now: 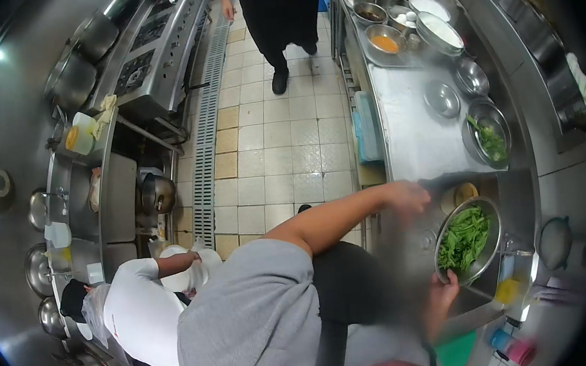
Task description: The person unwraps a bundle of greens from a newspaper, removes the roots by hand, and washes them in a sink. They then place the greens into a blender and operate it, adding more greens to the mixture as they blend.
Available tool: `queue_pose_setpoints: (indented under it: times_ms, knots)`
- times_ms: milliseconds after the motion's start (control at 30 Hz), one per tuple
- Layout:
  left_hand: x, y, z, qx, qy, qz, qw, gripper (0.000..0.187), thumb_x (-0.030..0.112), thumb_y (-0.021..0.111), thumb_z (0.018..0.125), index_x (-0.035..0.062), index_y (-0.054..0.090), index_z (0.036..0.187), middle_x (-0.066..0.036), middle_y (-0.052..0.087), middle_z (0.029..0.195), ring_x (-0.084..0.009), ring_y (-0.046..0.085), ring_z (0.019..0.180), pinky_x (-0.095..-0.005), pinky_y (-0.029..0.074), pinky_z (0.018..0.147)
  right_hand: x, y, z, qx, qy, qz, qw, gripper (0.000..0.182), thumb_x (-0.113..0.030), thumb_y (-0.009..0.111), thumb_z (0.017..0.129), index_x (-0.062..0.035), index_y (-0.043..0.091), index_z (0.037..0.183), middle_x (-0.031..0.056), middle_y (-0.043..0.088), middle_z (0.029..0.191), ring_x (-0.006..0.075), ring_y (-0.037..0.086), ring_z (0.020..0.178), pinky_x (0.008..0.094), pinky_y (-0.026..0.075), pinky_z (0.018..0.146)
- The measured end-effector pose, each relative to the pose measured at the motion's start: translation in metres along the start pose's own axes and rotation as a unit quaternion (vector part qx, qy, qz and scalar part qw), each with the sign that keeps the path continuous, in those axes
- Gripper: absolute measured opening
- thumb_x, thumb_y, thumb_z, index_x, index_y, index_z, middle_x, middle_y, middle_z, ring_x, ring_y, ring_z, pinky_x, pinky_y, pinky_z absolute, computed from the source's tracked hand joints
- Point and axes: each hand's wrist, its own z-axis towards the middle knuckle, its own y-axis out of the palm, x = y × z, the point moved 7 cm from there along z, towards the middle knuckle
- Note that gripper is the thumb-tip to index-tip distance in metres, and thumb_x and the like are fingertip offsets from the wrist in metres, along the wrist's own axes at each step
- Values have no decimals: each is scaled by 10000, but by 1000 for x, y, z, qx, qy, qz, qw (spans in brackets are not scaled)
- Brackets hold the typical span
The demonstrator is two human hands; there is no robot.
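Note:
A steel bowl (pixel 497 239) full of cut leafy greens (pixel 464 240) is tilted at the sink on the right. My right hand (pixel 445 294) grips its near lower rim, with fingertips at the edge. My left hand (pixel 409 198) is stretched out over the near edge of the counter, apart from the bowl; its fingers are smeared by motion. Between the left hand and the bowl, a round tan-coloured container (pixel 465 193) shows partly behind the bowl rim. A second steel bowl (pixel 469 139) with a few greens (pixel 492 142) stands farther up the counter.
A steel counter (pixel 408 129) carries several bowls of ingredients (pixel 385 43) at its far end. A faucet (pixel 518 253) is beside the sink. One person in black (pixel 280 15) stands in the tiled aisle (pixel 267 136); another in white (pixel 147 313) works behind me. Stoves (pixel 144 63) line the other side.

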Motion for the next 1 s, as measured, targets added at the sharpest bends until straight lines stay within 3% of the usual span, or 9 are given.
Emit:
queue_pose_setpoints:
  times_ms: [33,100,200,300,400,533,700,767,1000]
  knots:
    - [0,-23,-5,19,7,-9,1000,666,388,690,944,28,451,1451,-152,689,1161,-213,686,685,-350,596,613,6,-12,14,-3,-6,5,1000,341,-55,621,852,67,573,1167,173,640,1084,324,657,912,448,564,662]
    - [3,-74,-35,91,-17,-46,995,637,365,697,941,26,475,1433,-133,708,1117,-209,689,689,-350,597,618,32,-69,71,15,-32,-155,987,330,-55,590,864,65,563,1171,180,639,1096,327,660,913,429,577,679]
    - [-26,-172,-102,218,30,-60,974,594,344,708,931,48,505,1404,-110,725,1089,-197,684,675,-348,604,634,43,-74,61,-10,-34,-239,970,321,-54,542,878,69,551,1174,186,634,1102,336,664,924,419,595,699]
    - [-100,-266,-198,395,-35,-128,909,490,312,661,948,95,529,1368,-112,713,1085,-222,676,707,-379,588,612,63,-87,64,-48,-7,-202,978,319,-59,513,884,77,547,1171,192,630,1090,351,669,907,419,608,704]
    - [-169,-309,-293,530,-95,-158,828,424,293,639,956,106,533,1321,-91,679,1131,-226,646,721,-395,577,620,62,-63,60,-54,17,-255,965,331,-62,500,887,83,539,1182,191,631,1077,358,672,887,419,612,701]
    - [-180,-282,-367,580,-58,-241,776,371,306,631,967,129,548,1281,-70,674,1129,-227,646,784,-399,568,690,55,-27,69,-49,51,-286,956,373,-59,489,889,81,515,1233,208,617,1128,363,666,916,426,618,725]
    - [-199,-231,-393,594,-27,-293,748,362,318,633,974,132,553,1275,-59,671,1117,-224,655,819,-383,561,713,78,-72,179,-136,120,-180,967,442,-50,479,886,73,479,1310,235,584,1217,373,652,983,449,624,777]
    - [-207,-215,-396,586,-30,-283,758,366,317,631,976,127,551,1279,-57,670,1120,-221,657,837,-382,563,723,63,1,86,-7,128,-88,988,514,-30,466,873,71,444,1376,234,554,1273,386,633,1046,462,612,861]
    - [-232,-208,-411,591,-15,-319,741,364,327,652,959,119,572,1246,-46,657,1080,-202,650,773,-377,570,669,57,28,60,-50,126,-96,986,450,-26,462,888,76,475,1325,221,590,1215,367,640,1009,486,575,907]
